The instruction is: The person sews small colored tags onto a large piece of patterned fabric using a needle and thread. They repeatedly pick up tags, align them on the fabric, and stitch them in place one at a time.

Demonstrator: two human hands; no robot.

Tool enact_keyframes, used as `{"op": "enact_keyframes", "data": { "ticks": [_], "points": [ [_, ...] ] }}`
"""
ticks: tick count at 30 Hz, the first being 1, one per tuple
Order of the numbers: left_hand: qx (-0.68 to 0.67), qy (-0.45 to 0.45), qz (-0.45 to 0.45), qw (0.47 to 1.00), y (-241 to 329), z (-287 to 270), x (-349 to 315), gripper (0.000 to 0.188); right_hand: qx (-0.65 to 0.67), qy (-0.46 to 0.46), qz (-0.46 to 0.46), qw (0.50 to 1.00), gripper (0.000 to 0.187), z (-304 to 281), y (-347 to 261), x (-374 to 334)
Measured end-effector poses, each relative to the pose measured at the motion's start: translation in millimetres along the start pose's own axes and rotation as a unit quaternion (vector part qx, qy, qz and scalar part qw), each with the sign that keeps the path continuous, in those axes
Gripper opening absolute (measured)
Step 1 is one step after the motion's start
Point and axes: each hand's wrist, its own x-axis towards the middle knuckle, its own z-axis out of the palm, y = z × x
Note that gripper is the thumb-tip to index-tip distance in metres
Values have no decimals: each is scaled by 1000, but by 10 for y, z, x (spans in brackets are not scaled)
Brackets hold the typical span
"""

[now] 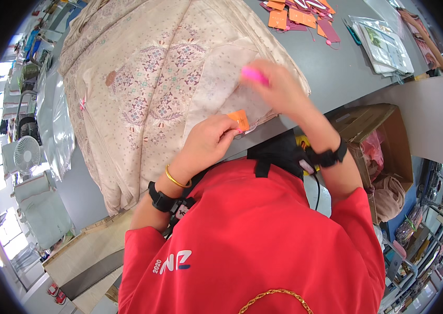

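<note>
A large folded cream cloth (148, 78) with a floral pattern lies on the grey table (331, 73). My left hand (208, 141) pinches a small orange tag (239, 119) at the cloth's near edge. My right hand (279, 86), blurred by motion, holds a small pink tool (254, 75) just above the cloth, a little beyond the tag. Both wrists wear black bands, and a gold bangle sits on the left one.
A heap of orange and pink tags (300, 15) lies at the table's far side. Clear plastic packets (384, 44) lie to the right. An open cardboard box (378, 141) with cloth in it stands below the table. White fans (25, 154) stand at the left.
</note>
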Motion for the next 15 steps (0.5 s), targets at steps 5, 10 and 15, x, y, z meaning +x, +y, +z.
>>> {"op": "enact_keyframes", "data": {
  "ticks": [5,10,15],
  "points": [
    [85,-32,44,995,300,-64,-58,10,-49,51,-58,996,44,42,213,644],
    [265,-41,93,959,687,-259,-84,14,47,-120,-40,991,67,-102,283,178],
    [430,-60,166,886,898,-488,52,18,30,-145,-56,987,74,-275,295,-400]
  ]
}}
